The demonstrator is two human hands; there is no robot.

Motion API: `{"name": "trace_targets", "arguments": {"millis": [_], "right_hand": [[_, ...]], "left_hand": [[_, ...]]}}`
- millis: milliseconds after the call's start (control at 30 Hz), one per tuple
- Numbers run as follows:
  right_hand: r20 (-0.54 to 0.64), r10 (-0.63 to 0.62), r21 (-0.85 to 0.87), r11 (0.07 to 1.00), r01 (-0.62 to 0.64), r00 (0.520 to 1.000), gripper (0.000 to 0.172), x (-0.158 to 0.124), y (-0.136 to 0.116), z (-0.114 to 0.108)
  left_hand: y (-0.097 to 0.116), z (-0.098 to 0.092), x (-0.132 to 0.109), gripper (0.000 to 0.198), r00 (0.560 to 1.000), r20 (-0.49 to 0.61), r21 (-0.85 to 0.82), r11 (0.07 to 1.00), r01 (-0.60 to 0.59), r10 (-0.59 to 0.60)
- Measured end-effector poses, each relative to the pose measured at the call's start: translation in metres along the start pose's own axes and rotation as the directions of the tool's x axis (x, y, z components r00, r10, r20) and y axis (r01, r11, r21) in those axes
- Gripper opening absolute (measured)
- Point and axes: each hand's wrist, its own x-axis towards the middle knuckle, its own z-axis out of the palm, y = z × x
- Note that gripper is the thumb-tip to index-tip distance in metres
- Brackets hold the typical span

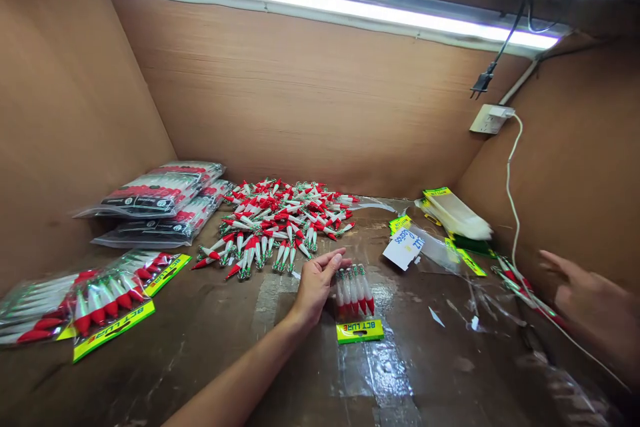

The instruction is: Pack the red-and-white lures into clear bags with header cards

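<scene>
My left hand (pixel 316 285) is at the middle of the table, thumb and fingers closed at the upper left edge of a clear packet of fishing lures (pixel 354 293). Several red-and-white lures lie side by side in it, with the yellow-green header toward me. At the far right, my right hand (pixel 590 300) is blurred, its index finger stretched out and nothing visible in it. Close beside it are a few loose red-and-white lures (pixel 515 280) and a white cable (pixel 511 200). A big heap of lures (pixel 285 213) lies beyond my left hand.
Filled packets (pixel 107 300) lie at the left, with stacked larger bags (pixel 155 193) behind them. Empty header bags (pixel 457 213) and a white paper note (pixel 403 249) are at the right. A black plug (pixel 482 83) hangs above the wall socket (pixel 487 119); plastic scraps litter the right.
</scene>
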Motion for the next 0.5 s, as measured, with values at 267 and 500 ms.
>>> {"name": "trace_targets", "arguments": {"millis": [267,500], "right_hand": [[0.777,-0.22,0.054,0.957,0.287,0.589,0.039,-0.075,-0.074,0.126],[0.908,-0.155,0.139,0.988,0.069,0.389,0.045,-0.066,-0.075,0.137]], "left_hand": [[0.002,0.007,-0.005,0.058,0.997,0.069,0.036,0.999,0.017,-0.019],[0.003,-0.004,-0.001,0.06,0.999,0.04,0.064,0.998,0.026,-0.029]]}}
